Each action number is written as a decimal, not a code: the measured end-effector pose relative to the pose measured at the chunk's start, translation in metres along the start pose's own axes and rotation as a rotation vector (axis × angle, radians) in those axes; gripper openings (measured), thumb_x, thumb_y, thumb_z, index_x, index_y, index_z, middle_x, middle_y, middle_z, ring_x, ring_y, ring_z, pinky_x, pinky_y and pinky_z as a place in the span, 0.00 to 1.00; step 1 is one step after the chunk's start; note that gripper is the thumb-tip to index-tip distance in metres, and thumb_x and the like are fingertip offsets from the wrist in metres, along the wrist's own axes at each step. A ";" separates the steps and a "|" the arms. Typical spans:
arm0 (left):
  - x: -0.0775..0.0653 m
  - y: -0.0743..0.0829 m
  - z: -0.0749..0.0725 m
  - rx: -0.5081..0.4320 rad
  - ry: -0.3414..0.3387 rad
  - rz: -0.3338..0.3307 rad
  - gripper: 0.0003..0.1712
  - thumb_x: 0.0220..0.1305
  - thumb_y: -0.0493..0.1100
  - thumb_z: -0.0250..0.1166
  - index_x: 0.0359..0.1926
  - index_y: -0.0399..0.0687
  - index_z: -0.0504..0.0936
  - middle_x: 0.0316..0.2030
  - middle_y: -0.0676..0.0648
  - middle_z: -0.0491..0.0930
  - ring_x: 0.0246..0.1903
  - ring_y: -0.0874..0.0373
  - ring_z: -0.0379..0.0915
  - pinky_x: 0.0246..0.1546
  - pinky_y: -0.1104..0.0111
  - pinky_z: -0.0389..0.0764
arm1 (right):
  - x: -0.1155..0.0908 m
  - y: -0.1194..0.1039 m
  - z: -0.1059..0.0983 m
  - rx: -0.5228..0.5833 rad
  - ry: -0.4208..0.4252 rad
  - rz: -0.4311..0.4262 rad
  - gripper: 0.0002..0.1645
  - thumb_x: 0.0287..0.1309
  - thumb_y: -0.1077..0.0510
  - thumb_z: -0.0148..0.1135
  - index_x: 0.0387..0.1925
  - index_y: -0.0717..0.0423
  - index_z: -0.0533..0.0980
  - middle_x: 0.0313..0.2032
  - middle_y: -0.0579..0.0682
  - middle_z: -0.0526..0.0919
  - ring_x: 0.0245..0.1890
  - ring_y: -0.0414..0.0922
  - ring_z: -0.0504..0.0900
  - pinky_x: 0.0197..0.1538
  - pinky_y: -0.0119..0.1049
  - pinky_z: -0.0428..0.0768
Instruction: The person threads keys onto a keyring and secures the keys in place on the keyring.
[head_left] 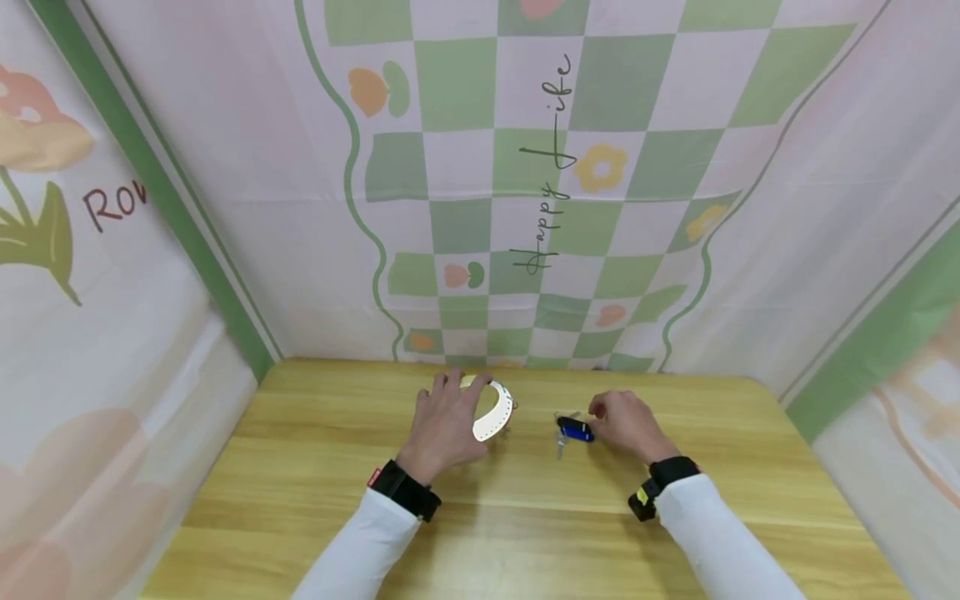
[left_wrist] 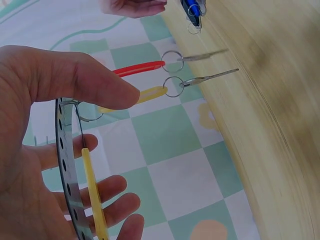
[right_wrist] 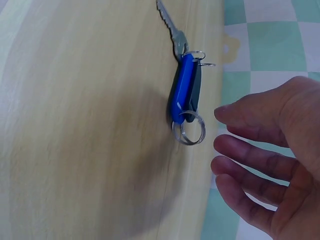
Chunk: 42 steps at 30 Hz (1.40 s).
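My left hand [head_left: 450,423] grips a white, ring-shaped plate [head_left: 497,419] with a row of small holes, raised over the table. In the left wrist view a red key tag [left_wrist: 140,68] and two yellow key tags, one beside the thumb [left_wrist: 152,93] and one lower down [left_wrist: 93,192], hang about that plate. Metal keys [left_wrist: 210,78] stick out from the red and upper yellow tags. Close to the blue key tag [right_wrist: 183,87] is my right hand [head_left: 632,425], its fingers loosely bent and apart from it. A black key tag [right_wrist: 196,90] and a key [right_wrist: 178,41] lie with the blue one.
The wooden table [head_left: 525,517] ends at a hanging cloth [head_left: 525,208] with green and white checks along its back edge. More printed cloth [head_left: 112,350] hangs on the left side. Black straps [head_left: 408,492] with cameras sit on both wrists.
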<state>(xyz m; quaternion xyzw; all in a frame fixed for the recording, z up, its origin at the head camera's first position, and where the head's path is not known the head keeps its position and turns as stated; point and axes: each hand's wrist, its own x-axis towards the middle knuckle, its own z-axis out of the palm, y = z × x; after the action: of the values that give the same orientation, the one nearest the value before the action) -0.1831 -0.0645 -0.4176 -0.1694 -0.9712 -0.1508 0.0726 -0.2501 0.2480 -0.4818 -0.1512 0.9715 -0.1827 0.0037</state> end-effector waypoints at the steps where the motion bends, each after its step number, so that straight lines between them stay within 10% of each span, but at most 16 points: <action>1: 0.000 0.000 0.000 0.000 0.000 -0.001 0.54 0.36 0.43 0.79 0.71 0.58 0.69 0.59 0.38 0.72 0.56 0.41 0.69 0.45 0.46 0.76 | 0.000 0.001 0.001 -0.001 -0.001 0.005 0.10 0.53 0.63 0.71 0.38 0.63 0.84 0.34 0.54 0.84 0.36 0.53 0.82 0.40 0.50 0.81; 42: -0.002 0.000 0.001 0.006 -0.001 0.008 0.53 0.36 0.45 0.79 0.70 0.56 0.72 0.57 0.38 0.72 0.54 0.40 0.70 0.42 0.47 0.77 | 0.001 0.005 0.009 0.017 -0.094 0.057 0.04 0.60 0.68 0.63 0.33 0.60 0.82 0.30 0.50 0.79 0.28 0.46 0.74 0.32 0.41 0.74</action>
<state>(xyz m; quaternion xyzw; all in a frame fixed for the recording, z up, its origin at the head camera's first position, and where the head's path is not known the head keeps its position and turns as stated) -0.1819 -0.0645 -0.4193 -0.1730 -0.9711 -0.1475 0.0731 -0.2523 0.2491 -0.4917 -0.1318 0.9726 -0.1835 0.0556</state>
